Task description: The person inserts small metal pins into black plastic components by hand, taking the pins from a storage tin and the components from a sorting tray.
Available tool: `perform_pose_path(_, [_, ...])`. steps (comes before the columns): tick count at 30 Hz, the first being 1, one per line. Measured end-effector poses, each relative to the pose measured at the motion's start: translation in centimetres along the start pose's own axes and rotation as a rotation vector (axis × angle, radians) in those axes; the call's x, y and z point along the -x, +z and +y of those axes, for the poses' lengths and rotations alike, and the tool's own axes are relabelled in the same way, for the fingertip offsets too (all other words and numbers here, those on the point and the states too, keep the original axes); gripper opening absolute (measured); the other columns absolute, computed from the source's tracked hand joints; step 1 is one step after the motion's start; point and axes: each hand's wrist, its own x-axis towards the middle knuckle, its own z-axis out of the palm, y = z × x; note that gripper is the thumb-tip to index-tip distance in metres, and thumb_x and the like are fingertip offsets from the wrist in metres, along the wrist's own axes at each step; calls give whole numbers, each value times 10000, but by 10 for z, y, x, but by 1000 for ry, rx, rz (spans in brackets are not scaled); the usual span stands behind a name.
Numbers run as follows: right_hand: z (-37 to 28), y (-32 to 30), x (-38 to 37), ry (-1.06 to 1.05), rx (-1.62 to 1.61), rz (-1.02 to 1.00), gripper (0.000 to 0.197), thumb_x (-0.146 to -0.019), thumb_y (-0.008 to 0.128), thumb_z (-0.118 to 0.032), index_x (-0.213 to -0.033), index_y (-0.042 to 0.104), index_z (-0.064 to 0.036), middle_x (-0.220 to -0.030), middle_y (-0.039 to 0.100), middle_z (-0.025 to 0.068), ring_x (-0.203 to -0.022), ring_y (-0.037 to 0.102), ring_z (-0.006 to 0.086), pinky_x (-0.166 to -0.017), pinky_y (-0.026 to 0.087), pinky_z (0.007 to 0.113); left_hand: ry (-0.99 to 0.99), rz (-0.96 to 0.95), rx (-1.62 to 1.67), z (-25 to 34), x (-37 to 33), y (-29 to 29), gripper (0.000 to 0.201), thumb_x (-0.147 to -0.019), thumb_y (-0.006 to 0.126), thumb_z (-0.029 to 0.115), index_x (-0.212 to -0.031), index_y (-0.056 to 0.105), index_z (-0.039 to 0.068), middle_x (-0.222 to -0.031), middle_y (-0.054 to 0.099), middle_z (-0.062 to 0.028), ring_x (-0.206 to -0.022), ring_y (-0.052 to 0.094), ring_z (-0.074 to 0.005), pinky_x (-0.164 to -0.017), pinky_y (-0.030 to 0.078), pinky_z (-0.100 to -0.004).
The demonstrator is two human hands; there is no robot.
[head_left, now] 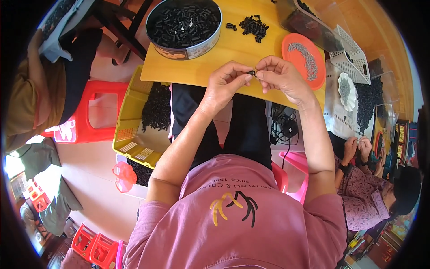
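A small black plastic part (251, 72) is pinched between my two hands above the table's near edge; its exact kind is too small to make out. My left hand (224, 84) is closed on its left side, thumb against fingertips. From the right, my right hand (283, 80) meets it with thumb and forefinger closed at the part. Beyond my hands lies a loose pile of small black parts (254, 28). A round tin (188, 53) full of similar black pieces stands at the far left. Right of my right hand, an orange-red plate (289, 49) bears small grey metal pieces (307, 58).
Below the yellow table (156, 67), a yellow crate (130, 130) holds many black pieces. Red stools (103, 89) stand at left, near a standing person (40, 98). At right, another person's hands (358, 145) work beside a white basket (354, 56) and a white scalloped dish (347, 92).
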Motion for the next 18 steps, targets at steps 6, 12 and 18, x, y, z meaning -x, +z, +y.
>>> perform_pose_path(6, [-7, 1, 3, 62, 10, -43, 193, -863, 716, -123, -999, 609, -37, -832, 624, 4, -681, 583, 61, -605, 538, 237, 34, 7, -8, 5, 4, 2, 138, -900, 658, 25, -1037, 647, 8, -893, 629, -20, -807, 623, -89, -724, 494, -230])
perform_pose_path(12, [-8, 2, 3, 49, -43, -54, 192, -868, 714, -127, -1001, 608, -38, -834, 619, 2, -676, 582, 62, -600, 542, 237, 12, -6, -31, -1, 5, -3, 162, -910, 645, 20, -1070, 633, 5, -911, 635, -26, -819, 618, -90, -733, 495, -230])
perform_pose_path(18, [-8, 2, 1, 79, -6, -38, 206, -873, 721, -158, -999, 617, -32, -822, 610, -3, -662, 574, 56, -585, 531, 225, -18, -20, -77, 1, 7, -2, 180, -920, 639, 27, -1098, 618, 5, -906, 641, -25, -826, 610, -87, -749, 496, -227])
